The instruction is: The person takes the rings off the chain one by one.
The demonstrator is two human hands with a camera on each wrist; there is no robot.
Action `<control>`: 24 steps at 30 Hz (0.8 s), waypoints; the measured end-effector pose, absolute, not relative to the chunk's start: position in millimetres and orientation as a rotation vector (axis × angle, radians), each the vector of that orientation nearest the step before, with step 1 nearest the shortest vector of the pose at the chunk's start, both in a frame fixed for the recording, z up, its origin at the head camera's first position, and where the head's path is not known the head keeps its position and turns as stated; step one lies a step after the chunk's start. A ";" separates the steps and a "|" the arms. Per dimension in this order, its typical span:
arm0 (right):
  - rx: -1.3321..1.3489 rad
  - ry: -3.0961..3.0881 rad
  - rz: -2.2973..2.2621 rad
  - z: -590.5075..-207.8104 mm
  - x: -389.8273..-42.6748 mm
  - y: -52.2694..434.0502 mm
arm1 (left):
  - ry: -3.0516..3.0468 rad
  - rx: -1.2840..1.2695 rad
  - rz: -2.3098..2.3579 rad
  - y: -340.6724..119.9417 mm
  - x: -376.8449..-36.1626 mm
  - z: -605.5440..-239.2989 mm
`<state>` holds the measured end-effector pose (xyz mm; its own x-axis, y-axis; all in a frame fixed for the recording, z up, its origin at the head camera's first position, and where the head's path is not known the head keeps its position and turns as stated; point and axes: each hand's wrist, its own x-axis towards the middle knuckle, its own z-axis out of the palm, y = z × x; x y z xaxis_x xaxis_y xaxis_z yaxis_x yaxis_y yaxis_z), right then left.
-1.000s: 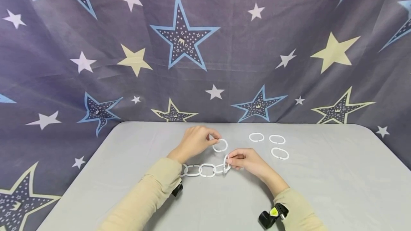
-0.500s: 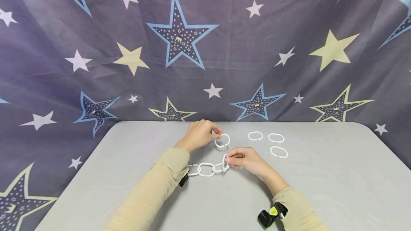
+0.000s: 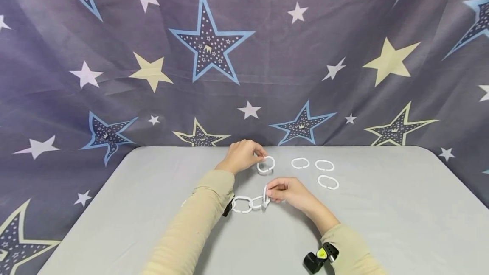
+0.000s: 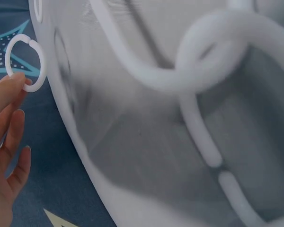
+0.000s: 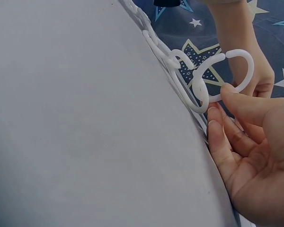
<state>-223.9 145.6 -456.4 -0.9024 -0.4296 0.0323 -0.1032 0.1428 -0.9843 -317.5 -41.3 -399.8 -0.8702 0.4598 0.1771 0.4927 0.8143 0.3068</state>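
chain (image 3: 250, 203) end pinched by right hand (image 3: 287, 192), loose ring (image 3: 265, 164) in left hand (image 3: 241, 156)

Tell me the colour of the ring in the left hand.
White; the ring shows best in the head view.

Head view: from above and behind the forearms, facing forward and slightly down across the grey table (image 3: 382, 224) toward the star-patterned backdrop (image 3: 244, 54); it takes in the whole tabletop. Left wrist view: very near the table surface, so near that chain links (image 4: 213, 61) fill the frame, blurred; the left hand (image 4: 7, 156) shows at the left edge. Right wrist view: low along the table, looking past the right hand (image 5: 255, 161). All three views share the single ring (image 3: 265, 164) (image 4: 23, 61) (image 5: 236, 71) and the chain.
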 end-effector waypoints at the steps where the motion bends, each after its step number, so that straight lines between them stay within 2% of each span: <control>1: -0.519 2.162 -1.834 -456.4 -223.7 145.3 | -2.910 -0.756 -0.520 -40.4 -318.8 -401.2; 24: -0.529 2.131 -1.867 -456.9 -223.8 144.8 | -2.945 -0.801 -0.543 -18.0 -334.6 -406.5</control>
